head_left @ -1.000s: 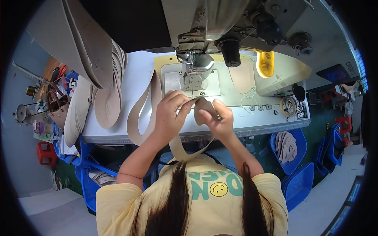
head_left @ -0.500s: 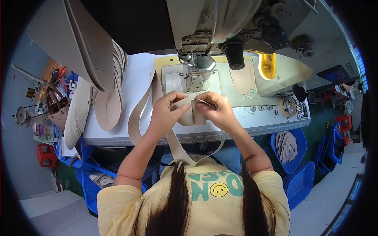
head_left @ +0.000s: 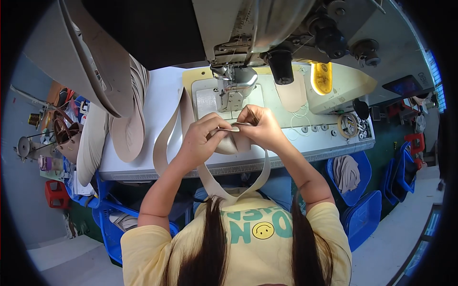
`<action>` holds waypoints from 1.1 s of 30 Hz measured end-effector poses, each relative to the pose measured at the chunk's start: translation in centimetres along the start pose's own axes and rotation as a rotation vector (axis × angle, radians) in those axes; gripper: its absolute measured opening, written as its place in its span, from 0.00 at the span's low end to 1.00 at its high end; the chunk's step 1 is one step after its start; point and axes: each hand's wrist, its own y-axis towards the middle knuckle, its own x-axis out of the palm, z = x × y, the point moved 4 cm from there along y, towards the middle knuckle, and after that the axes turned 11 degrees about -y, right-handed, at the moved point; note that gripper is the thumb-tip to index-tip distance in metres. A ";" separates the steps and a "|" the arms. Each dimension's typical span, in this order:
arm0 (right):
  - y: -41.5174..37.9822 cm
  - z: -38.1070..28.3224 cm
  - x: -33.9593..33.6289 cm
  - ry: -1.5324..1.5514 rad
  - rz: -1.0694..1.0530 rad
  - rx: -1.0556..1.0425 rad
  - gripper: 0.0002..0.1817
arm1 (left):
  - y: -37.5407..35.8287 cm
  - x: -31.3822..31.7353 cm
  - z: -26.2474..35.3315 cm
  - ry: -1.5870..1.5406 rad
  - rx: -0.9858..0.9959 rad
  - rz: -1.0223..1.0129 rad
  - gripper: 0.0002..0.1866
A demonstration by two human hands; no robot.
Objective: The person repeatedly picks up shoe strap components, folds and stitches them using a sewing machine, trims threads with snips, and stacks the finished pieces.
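Note:
My left hand (head_left: 199,142) pinches the edge of a beige leather-like strip (head_left: 225,146) between thumb and fingers. Right beside it, my right hand (head_left: 262,128) grips the same edge, the thumbs almost meeting. The piece is folded under my hands, and its long band (head_left: 210,183) loops down over the table edge toward my shirt. Just beyond my fingers stands the presser foot (head_left: 232,101) of a sewing machine (head_left: 238,78). Another beige strip length (head_left: 164,143) curls on the table to the left of my left wrist.
Large beige cut panels (head_left: 128,133) hang in a stack at the left. A tan cut piece (head_left: 291,95), several bobbins (head_left: 324,127) and a tape roll (head_left: 348,125) lie on the right of the table. Blue baskets (head_left: 363,221) stand below on both sides.
Both hands have turned the strip so its edge now runs nearly level between my fingers. My right hand has risen slightly, and the hanging loop has spread wider.

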 end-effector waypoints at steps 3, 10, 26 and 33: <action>-0.2 -0.2 -0.4 -0.048 -0.077 0.029 0.07 | 0.7 -0.3 0.1 0.078 -0.112 -0.037 0.05; 0.0 0.0 -1.1 -0.120 -0.167 -0.021 0.08 | 1.5 -0.2 0.1 0.088 -0.274 -0.063 0.08; 2.0 -2.4 -1.1 -0.082 -0.167 -0.025 0.08 | 3.8 -2.4 -0.4 -0.042 -0.328 -0.122 0.04; 1.0 -3.9 -6.8 -0.112 0.027 -0.020 0.11 | 8.5 -4.7 0.6 -0.287 -0.347 -0.020 0.12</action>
